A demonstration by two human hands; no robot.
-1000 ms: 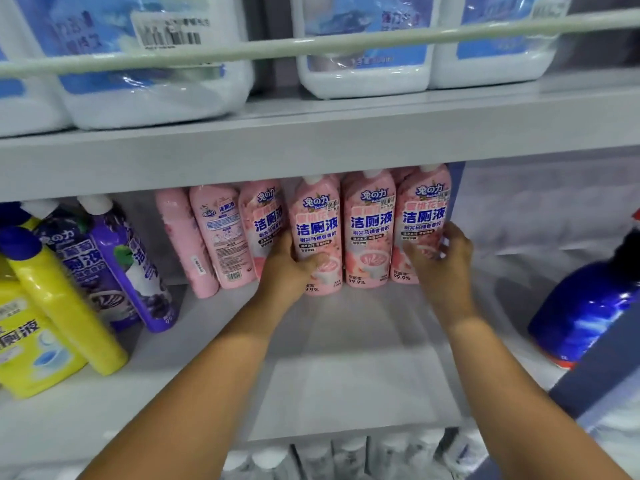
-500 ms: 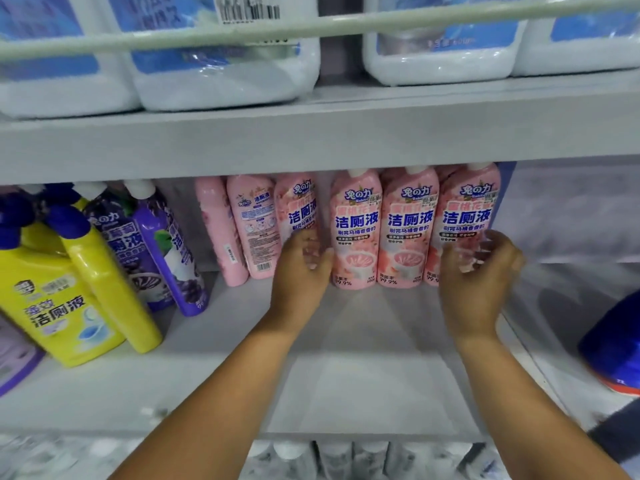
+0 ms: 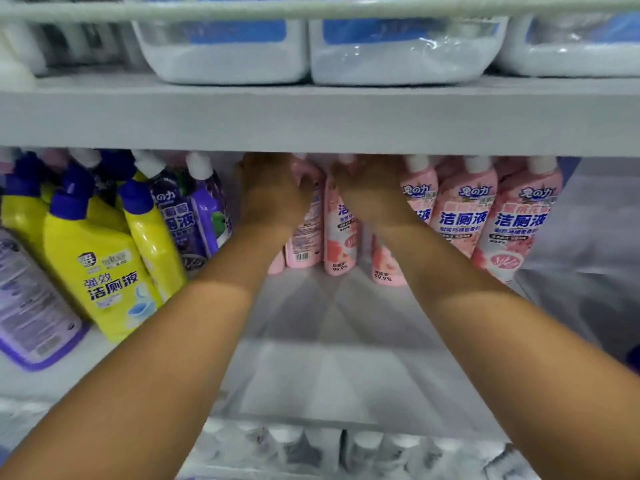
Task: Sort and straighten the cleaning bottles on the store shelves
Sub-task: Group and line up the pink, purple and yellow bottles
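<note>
Pink toilet-cleaner bottles stand at the back of the middle shelf (image 3: pixel 311 368). My left hand (image 3: pixel 273 192) reaches far in and wraps around the upper part of a pink bottle turned back-label-out (image 3: pixel 303 237). My right hand (image 3: pixel 370 192) is just beside it, curled over the top of a front-facing pink bottle (image 3: pixel 340 244), and covers part of another pink bottle (image 3: pixel 384 268). Both hands are blurred and their fingertips hide under the upper shelf edge. Two more pink bottles (image 3: pixel 464 216) (image 3: pixel 519 233) stand upright to the right, labels forward.
Yellow bottles with blue caps (image 3: pixel 104 271) and purple bottles (image 3: pixel 204 209) lean at the left. A lilac bottle (image 3: pixel 31 306) lies at the far left. White jugs (image 3: pixel 225 53) fill the upper shelf (image 3: pixel 311 119). White-capped bottles (image 3: pixel 287 445) show on the shelf below.
Both hands have moved left and deeper, from the lower bodies of the front-facing bottles up to the tops of the bottles further left. The view has shifted closer.
</note>
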